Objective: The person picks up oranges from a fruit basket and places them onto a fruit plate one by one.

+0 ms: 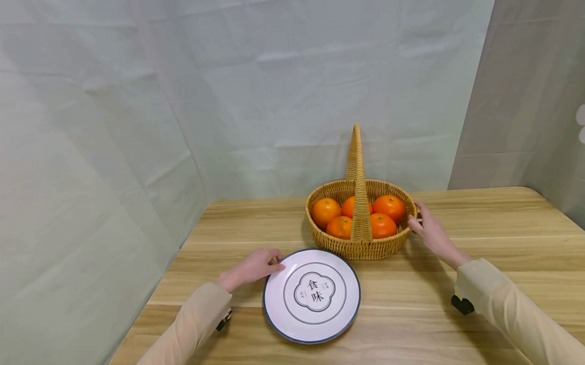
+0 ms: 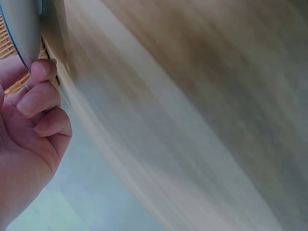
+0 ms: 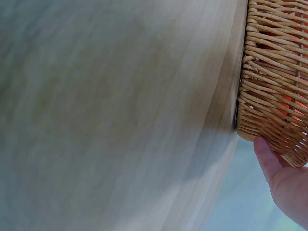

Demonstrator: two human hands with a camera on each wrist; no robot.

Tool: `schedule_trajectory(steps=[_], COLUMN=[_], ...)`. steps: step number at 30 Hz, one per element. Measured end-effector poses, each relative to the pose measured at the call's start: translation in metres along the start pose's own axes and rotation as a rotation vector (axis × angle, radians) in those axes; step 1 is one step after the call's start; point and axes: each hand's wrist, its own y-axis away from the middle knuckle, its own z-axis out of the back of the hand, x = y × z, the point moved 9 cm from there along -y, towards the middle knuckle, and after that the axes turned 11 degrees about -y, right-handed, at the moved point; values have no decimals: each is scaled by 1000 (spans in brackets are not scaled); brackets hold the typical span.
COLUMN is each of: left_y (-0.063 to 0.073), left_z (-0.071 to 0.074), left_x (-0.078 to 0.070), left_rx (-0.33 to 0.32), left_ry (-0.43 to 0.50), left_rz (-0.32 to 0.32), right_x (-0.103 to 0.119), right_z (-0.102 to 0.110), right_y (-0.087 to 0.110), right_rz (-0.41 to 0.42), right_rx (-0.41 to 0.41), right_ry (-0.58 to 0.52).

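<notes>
A white plate [image 1: 304, 316] with a dark blue rim and printed characters lies in the front middle of the table. My left hand [image 1: 256, 265] pinches its upper left edge, the thumb on top and the fingers curled under the rim, as the left wrist view shows. Behind the plate stands a wicker basket [image 1: 362, 250] with a tall handle, holding several oranges [image 1: 389, 207]. At the basket's right end, my right hand [image 1: 433, 234] holds it between thumb and fingers. The right wrist view shows the thumb [image 3: 267, 159] against the weave; the other fingers are mostly hidden.
The wooden table [image 1: 507, 234] has its back edge just behind the basket. A pale cloth [image 1: 279, 86] hangs behind and to the left, with a grey curtain [image 1: 522, 99] at the right. Dark wrist devices [image 1: 463, 304] sit beneath both sleeves.
</notes>
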Motion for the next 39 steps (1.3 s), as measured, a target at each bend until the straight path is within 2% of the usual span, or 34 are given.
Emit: schedule_trajectory(steps=[8, 26, 39], left_y=[-3, -6, -8], left_z=[-3, -6, -9], left_x=[-1, -13, -23], left_rx=[14, 16, 15], left_ry=[12, 2, 37], left_rz=[16, -46, -76], right_x=[0, -1, -1], right_z=[1, 0, -1], right_y=[0, 1, 1], right_rz=[-3, -21, -6], right_rx=[0, 12, 19], right_ry=[6, 3, 10])
